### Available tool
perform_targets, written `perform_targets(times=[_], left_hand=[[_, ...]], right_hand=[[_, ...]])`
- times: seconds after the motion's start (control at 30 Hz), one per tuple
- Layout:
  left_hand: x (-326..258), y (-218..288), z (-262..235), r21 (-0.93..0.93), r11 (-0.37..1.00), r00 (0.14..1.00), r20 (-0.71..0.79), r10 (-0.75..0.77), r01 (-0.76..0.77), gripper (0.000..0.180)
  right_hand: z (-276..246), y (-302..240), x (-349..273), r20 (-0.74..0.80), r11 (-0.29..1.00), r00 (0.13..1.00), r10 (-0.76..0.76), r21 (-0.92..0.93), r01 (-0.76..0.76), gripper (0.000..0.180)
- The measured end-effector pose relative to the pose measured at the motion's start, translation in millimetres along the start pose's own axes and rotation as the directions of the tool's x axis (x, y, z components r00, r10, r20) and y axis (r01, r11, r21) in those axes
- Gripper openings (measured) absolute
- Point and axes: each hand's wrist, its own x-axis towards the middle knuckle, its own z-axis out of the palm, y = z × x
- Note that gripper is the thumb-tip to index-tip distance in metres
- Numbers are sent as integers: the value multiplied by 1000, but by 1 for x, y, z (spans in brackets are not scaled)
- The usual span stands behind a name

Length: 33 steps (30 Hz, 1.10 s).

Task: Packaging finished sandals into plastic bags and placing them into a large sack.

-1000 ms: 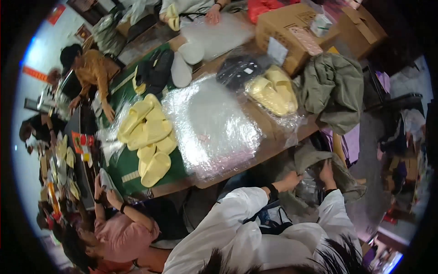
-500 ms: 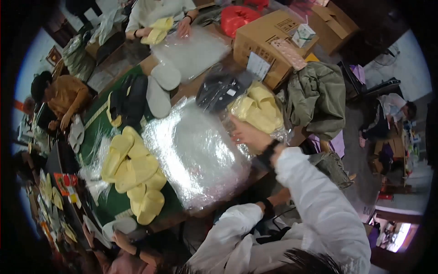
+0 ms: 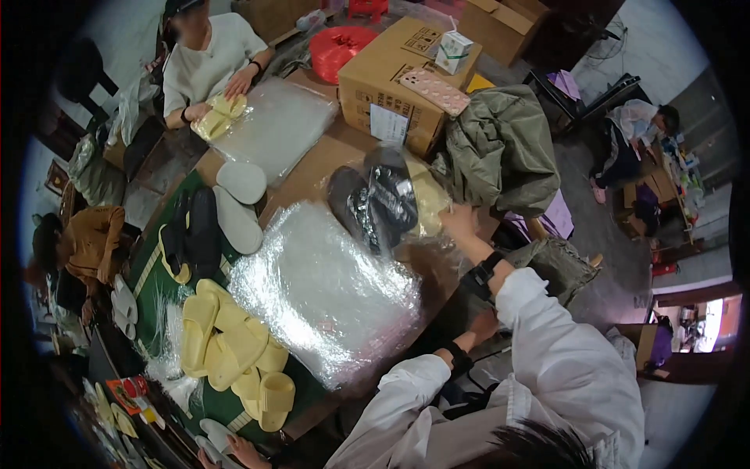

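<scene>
My right hand (image 3: pixel 462 223) is at the right edge of a clear plastic bag with yellow slippers (image 3: pixel 427 199) in it. Its fingers look closed on the bag's edge. Dark slippers (image 3: pixel 391 191) in clear plastic lie partly over the yellow ones. My left hand (image 3: pixel 483 325) hangs low by the table's near edge, its fingers partly hidden by my right sleeve. A stack of shiny clear plastic bags (image 3: pixel 320 293) lies in front of me. Left of it is a pile of loose yellow slippers (image 3: pixel 234 344).
A cardboard box (image 3: pixel 406 82) stands at the back, bearing a pink patterned phone case (image 3: pixel 435 91) and a small carton. Olive cloth (image 3: pixel 504 148) lies right of it. White slippers (image 3: pixel 238 219) and black slippers (image 3: pixel 201 230) lie left. A co-worker (image 3: pixel 211 66) handles yellow slippers across the table.
The view has shifted. My right hand has moved from over the table to the bag's right edge. The dark slippers now overlap the yellow ones more. A co-worker's white slippers are lower in view.
</scene>
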Motion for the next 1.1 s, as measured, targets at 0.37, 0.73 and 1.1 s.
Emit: perform_targets(times=[0.37,0.73,1.1], left_hand=[[17,-51,23,366,929,928,-322,186,-59,43],[18,-91,26,-344,901,879,-470,80,-266,71],[0,13,21,-823,565,881,-309,-358,-59,72]], right_hand=[[-112,-81,39,178,600,930,-323,798,56,10],[-453,33,-96,-42,136,934,356,991,-7,14],[-384,164,-161,73,-25,655,752,996,-83,4]])
